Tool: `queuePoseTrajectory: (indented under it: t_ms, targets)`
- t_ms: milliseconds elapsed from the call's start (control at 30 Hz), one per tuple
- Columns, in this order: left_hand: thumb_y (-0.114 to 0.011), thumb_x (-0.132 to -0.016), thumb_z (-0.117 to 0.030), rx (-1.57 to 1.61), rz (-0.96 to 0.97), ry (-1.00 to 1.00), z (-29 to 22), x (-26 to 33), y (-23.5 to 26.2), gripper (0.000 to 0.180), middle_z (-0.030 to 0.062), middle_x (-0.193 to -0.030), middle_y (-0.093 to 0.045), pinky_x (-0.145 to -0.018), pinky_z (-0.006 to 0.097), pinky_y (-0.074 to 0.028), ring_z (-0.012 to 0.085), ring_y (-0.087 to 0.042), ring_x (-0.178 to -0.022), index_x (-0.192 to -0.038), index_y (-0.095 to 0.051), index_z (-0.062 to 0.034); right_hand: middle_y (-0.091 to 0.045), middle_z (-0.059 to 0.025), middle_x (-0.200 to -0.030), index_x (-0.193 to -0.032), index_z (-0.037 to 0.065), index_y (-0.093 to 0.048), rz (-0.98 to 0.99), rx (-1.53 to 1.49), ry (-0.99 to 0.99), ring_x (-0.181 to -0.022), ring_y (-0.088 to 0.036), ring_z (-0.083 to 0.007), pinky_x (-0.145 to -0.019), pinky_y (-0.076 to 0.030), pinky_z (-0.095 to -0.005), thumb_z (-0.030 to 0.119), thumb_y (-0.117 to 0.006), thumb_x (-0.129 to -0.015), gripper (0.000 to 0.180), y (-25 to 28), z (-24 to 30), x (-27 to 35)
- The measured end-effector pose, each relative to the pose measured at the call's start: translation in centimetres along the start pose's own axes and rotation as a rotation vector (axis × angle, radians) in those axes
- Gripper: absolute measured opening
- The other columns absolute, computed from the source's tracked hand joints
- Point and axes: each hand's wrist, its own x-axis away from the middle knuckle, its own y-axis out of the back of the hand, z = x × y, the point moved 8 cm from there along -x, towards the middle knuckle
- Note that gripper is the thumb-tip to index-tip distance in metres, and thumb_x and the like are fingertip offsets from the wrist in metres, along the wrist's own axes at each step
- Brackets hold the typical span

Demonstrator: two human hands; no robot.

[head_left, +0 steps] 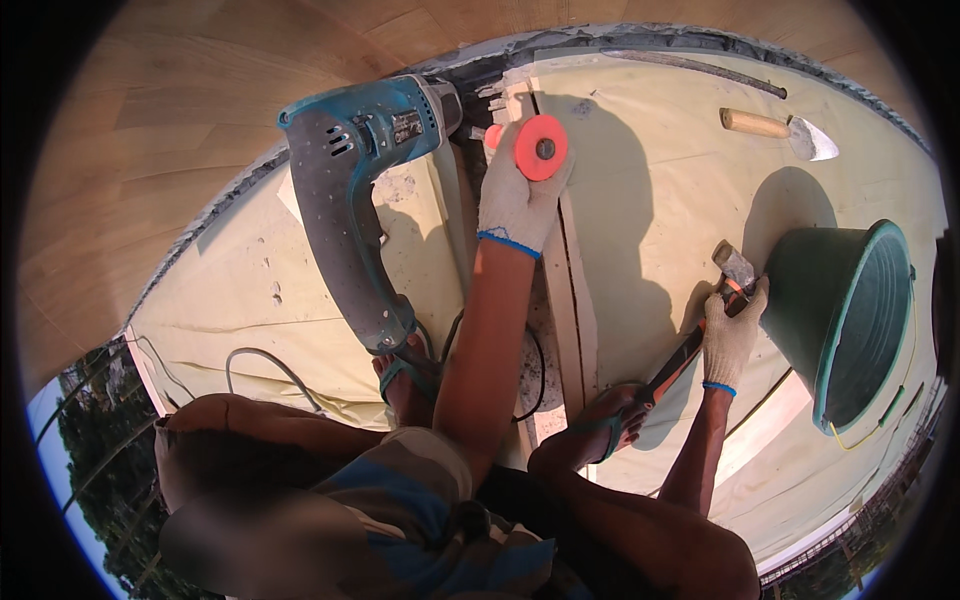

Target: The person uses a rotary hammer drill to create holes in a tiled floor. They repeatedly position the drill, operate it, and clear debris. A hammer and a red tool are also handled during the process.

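My left hand [518,200], in a pale knit glove with a blue cuff, is closed around a hand chisel. The chisel's round red guard [526,160] faces up, with the steel striking end in its middle; its lower part is hidden by the hand. To the right, my right hand [733,325], gloved alike, grips a hammer close below its head. The hammer's steel head [735,264] points up and away, and its black and orange handle [678,362] slants down towards my foot. Just left of my left hand is a large blue and black power drill [345,190].
A green bucket [800,290] lies tipped beside my right hand. Beyond it are a wooden-handled trowel [765,124] and a dark metal bar [700,72]. Pale sheeting [600,230] covers the ground, with a slot between boards under my left arm. A cable [265,355] curls at left.
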Motion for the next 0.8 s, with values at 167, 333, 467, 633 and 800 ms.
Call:
queuePoseTrajectory:
  t_ms: [167, 333, 467, 633, 800]
  targets:
    - [-0.063, -0.113, -0.024, 0.02, -0.096, -0.003, 1.4, -0.1, 2.2, 0.014, 0.0046, -0.117, -0.066, -0.099, 0.05, -0.062, 0.0232, -0.067, -0.11, -0.117, -0.06, -0.0103, -0.057, -0.029, -0.158, -0.174, 0.0, -0.027, -0.144, 0.033, 0.179, -0.138, -0.064, -0.0387, -0.116, -0.051, -0.0439, 0.019, -0.076, -0.097, 0.092, 1.4, -1.1, 0.6]
    - [-0.063, -0.114, -0.028, 0.03, -0.143, -0.134, -0.8, -0.8, 3.7, 0.018, 0.0052, -0.117, -0.066, -0.098, 0.051, -0.062, 0.025, -0.068, -0.11, -0.118, -0.06, -0.011, -0.059, -0.0274, -0.155, -0.176, 0.002, -0.024, -0.097, -0.142, -0.037, -0.132, -0.067, -0.0312, -0.113, -0.054, -0.0417, 0.023, -0.079, -0.099, 0.096, -0.4, 0.0, 3.5]
    - [-0.063, -0.115, -0.027, -0.033, -0.048, -0.154, -0.2, -3.0, 2.2, 0.017, 0.0068, -0.119, -0.069, -0.097, 0.051, -0.064, 0.0244, -0.071, -0.109, -0.119, -0.061, -0.0098, -0.063, -0.0244, -0.147, -0.177, 0.001, -0.021, -0.207, -0.002, -0.036, -0.126, -0.07, -0.0279, -0.109, -0.056, -0.0381, 0.024, -0.081, -0.1, 0.1, -1.0, -2.0, 5.1]
    - [-0.062, -0.114, -0.018, 0.102, 0.049, -0.092, -0.9, -5.7, 0.5, 0.008, 0.0094, -0.112, -0.072, -0.1, 0.054, -0.062, 0.025, -0.072, -0.108, -0.115, -0.063, -0.0105, -0.07, -0.0052, -0.1, -0.132, -0.002, -0.065, -0.074, -0.368, -0.181, -0.087, -0.066, -0.0159, -0.08, -0.054, -0.0306, 0.027, -0.079, -0.099, 0.046, -0.6, -4.0, 3.9]
    - [-0.056, -0.114, -0.02, 0.127, 0.101, -0.159, -0.7, -5.7, 0.4, 0.017, 0.0104, -0.11, -0.072, -0.104, 0.057, -0.06, 0.0288, -0.071, -0.107, -0.12, -0.067, -0.0083, -0.053, 0.0011, -0.08, -0.105, 0.007, -0.063, 0.13, -0.752, -0.419, -0.067, -0.05, -0.0079, -0.061, -0.041, -0.0252, 0.029, -0.074, -0.099, 0.025, -0.6, -2.3, 3.6]
